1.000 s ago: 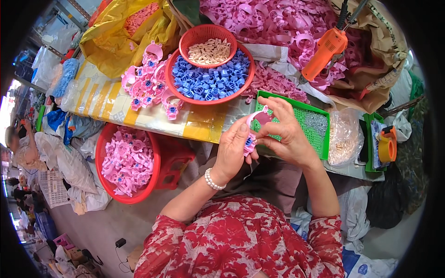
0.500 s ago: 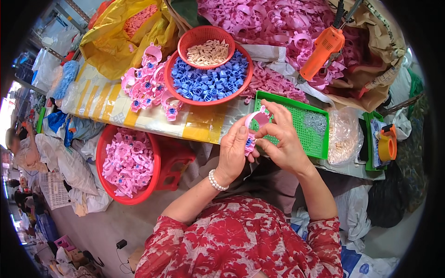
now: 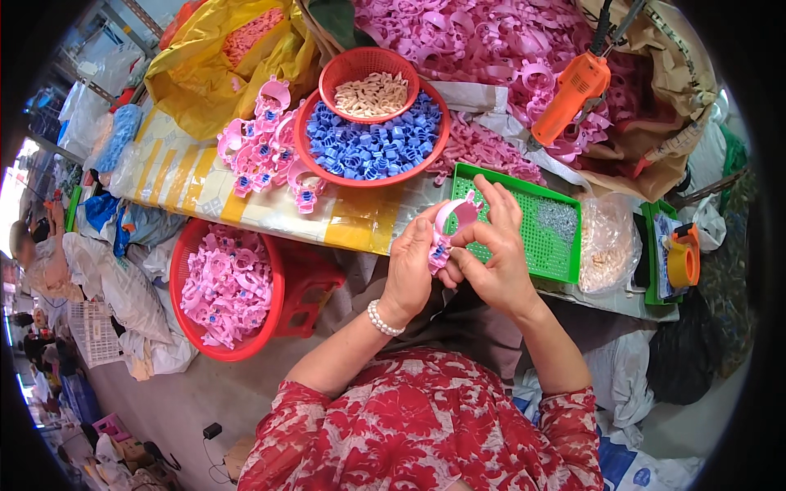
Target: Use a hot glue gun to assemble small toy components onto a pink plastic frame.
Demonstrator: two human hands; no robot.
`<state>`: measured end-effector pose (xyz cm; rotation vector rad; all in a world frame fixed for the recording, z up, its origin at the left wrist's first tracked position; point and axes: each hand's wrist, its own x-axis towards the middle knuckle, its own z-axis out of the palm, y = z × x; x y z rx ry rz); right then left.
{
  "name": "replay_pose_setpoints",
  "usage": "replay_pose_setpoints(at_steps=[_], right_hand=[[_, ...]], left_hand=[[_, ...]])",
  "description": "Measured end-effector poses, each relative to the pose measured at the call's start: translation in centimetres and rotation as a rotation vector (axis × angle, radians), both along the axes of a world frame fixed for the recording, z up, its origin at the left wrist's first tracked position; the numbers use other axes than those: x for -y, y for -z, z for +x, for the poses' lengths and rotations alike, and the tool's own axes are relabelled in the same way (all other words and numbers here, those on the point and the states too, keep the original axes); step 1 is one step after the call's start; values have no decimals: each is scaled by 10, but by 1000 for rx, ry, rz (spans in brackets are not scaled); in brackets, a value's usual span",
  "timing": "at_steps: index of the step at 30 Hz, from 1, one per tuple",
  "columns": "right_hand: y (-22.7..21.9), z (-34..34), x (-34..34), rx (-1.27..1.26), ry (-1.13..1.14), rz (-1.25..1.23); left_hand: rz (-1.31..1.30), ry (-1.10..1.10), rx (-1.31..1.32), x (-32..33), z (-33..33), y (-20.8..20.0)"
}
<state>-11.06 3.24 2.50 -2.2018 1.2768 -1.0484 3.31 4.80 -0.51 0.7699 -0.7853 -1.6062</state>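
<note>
In front of the table edge I hold a pink plastic piece with a ring-shaped band and a blue insert in its lower part. My left hand is closed around its left side, thumb along the edge. My right hand pinches at its right side with thumb and index finger, the other fingers raised. Whether a small part sits between those fingertips is hidden. Just beyond my right hand lies a green perforated tray with small silvery bits.
A red basket of blue clips carries a smaller basket of cream pieces. Pink pieces with blue inserts lie left of it. A red basket of pink pieces stands below the table. An orange electric screwdriver hangs at right.
Both hands keep hold of the pink piece; it has shifted very slightly left and down. My right index finger and thumb remain against it. The view has shifted slightly.
</note>
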Motion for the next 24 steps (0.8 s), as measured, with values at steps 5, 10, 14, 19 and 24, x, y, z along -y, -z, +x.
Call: replay_pose_setpoints(at_steps=[5,10,14,19,24], right_hand=[[0,2,-2,-7,7,-22],[3,3,-2,14,20,-39],[3,6,-5,28,30,-65],[2,6,-6,-13,20,-125],[1,3,-2,60,-67,-23]], left_hand=[[7,-38,26,0,-1,0],[-11,-134,69,-2,-6,-2],[-51,-164,96,-3,-8,-1],[-37,-151,80,-5,-9,1],[-9,-153,54,-5,-10,-2]])
